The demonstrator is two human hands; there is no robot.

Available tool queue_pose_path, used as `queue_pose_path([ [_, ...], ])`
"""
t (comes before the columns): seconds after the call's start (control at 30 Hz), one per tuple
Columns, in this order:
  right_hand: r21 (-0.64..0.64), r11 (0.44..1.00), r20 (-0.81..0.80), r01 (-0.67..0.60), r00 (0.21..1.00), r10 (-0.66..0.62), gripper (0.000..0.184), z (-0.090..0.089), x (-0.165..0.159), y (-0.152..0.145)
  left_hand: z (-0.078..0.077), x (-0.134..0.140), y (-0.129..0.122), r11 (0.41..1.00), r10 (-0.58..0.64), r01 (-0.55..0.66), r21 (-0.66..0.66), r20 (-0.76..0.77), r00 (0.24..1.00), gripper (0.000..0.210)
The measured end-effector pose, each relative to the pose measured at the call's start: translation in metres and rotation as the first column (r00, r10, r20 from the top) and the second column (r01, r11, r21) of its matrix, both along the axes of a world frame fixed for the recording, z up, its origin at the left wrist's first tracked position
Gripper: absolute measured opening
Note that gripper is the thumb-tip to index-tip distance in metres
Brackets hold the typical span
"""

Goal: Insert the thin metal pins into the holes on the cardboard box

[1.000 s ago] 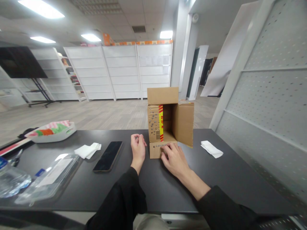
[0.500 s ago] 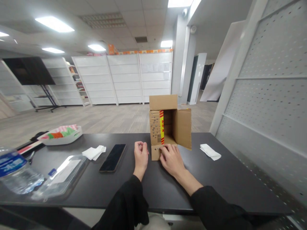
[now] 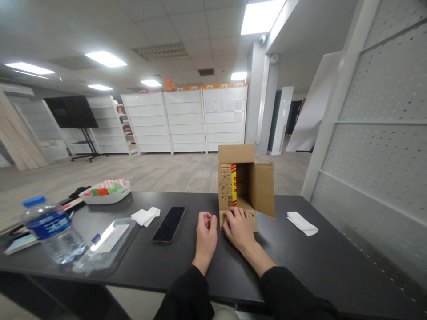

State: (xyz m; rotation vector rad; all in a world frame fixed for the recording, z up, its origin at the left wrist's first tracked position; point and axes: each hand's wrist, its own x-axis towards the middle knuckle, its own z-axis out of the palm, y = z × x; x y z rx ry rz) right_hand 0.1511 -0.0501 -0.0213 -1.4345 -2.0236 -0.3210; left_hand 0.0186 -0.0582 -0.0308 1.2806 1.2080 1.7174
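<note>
A brown cardboard box (image 3: 225,189) stands on the black table with its opening towards me and its flaps spread. A yellow and red tape strip (image 3: 234,184) runs down its left front flap. Several small grey dots mark that flap, and a few dark ones show on the lower flap (image 3: 254,222). My right hand (image 3: 238,227) is over the lower flap, fingers bent and tips pressed against it; whatever is under the tips is hidden. Just left of the box, my left hand (image 3: 206,235) is closed with thumb against curled fingers. Its contents, if any, are hidden.
Left on the table (image 3: 267,284) are a phone (image 3: 169,225), folded tissue (image 3: 146,216), clear plastic case (image 3: 108,244), water bottle (image 3: 55,229) and white basket (image 3: 105,198) of wrapped items. Another tissue (image 3: 302,223) lies right. A perforated panel (image 3: 376,178) borders the right side.
The view has tilted up and turned left. My right hand has shifted left along the lower flap, uncovering its right part. My left hand stays closed beside the box.
</note>
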Motion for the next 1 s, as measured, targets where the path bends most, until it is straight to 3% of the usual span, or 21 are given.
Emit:
queue_pose_path([
  [0.23, 0.022, 1.000, 0.012, 0.002, 1.000, -0.002, 0.014, -0.006, 0.001, 0.003, -0.001, 0.000, -0.011, 0.998, -0.059, 0.062, 0.013, -0.154, 0.986, 0.022],
  [0.4, 0.009, 1.000, 0.023, -0.001, 1.000, 0.001, 0.014, -0.011, 0.002, 0.006, 0.001, 0.000, -0.018, 0.991, -0.132, 0.122, -0.052, -0.327, 0.936, 0.014],
  [0.7, -0.020, 1.000, 0.004, 0.008, 1.000, -0.008, 0.015, -0.011, 0.001, 0.008, 0.001, 0.001, -0.020, 0.986, -0.160, 0.126, -0.106, -0.419, 0.894, 0.010],
  [1.0, 0.042, 0.998, -0.020, 0.045, 0.999, -0.044, 0.011, -0.020, 0.001, 0.014, -0.002, 0.002, -0.017, 0.986, -0.163, 0.125, -0.112, -0.469, 0.868, 0.012],
])
